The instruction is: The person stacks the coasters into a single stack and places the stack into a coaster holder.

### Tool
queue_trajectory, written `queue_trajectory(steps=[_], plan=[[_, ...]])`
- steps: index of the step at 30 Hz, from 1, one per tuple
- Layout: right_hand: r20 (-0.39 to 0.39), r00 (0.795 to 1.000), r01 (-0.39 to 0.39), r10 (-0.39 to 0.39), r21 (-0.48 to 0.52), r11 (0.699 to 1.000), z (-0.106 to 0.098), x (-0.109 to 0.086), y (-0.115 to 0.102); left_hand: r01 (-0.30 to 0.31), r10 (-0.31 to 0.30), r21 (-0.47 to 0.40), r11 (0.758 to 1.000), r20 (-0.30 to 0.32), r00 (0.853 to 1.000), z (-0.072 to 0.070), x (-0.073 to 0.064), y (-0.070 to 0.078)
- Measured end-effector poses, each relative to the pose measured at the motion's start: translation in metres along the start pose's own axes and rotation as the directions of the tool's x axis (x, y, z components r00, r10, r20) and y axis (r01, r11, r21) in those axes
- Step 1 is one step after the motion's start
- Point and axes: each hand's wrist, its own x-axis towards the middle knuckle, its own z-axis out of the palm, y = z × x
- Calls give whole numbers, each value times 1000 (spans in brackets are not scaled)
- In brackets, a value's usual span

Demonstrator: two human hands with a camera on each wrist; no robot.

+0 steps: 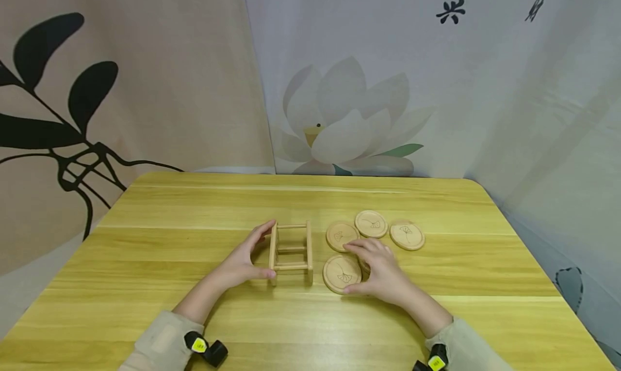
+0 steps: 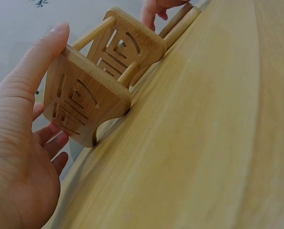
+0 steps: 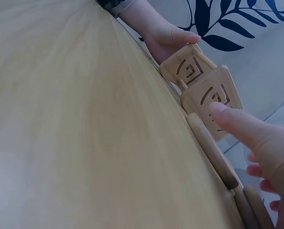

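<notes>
The left hand [image 1: 245,258] holds the little wooden rack [image 2: 91,86] by its left side, thumb at the near end and fingertips at the far end. The rack stands on the worktop [image 1: 194,209], well apart from the far edge. Its thin bars run left to right, along with that edge, and its two sides point toward it.

The right hand [image 1: 380,271] is loose and curved, with its thumb over the near rim of the near disc [image 1: 341,271]. I cannot tell if it touches the disc.

That disc lies flat, just right of the rack with a small gap between. The right hand is the nearer one, reaching in from the right, so the rack is on the disc's other side.

Three more discs [image 1: 371,224] lie toward the far edge, and another peeks out under the right hand.
</notes>
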Motion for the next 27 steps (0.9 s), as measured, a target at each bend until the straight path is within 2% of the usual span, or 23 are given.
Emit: queue_trajectory(steps=[11, 27], plan=[[69, 998, -5, 9, -56, 998, -1, 3, -7, 3, -3, 5, 1000, 1, 1000, -1, 1, 0], [112, 993, -11, 22, -102, 995, -2, 2, -7, 4, -4, 2, 1000, 1, 1000, 0, 0, 0]])
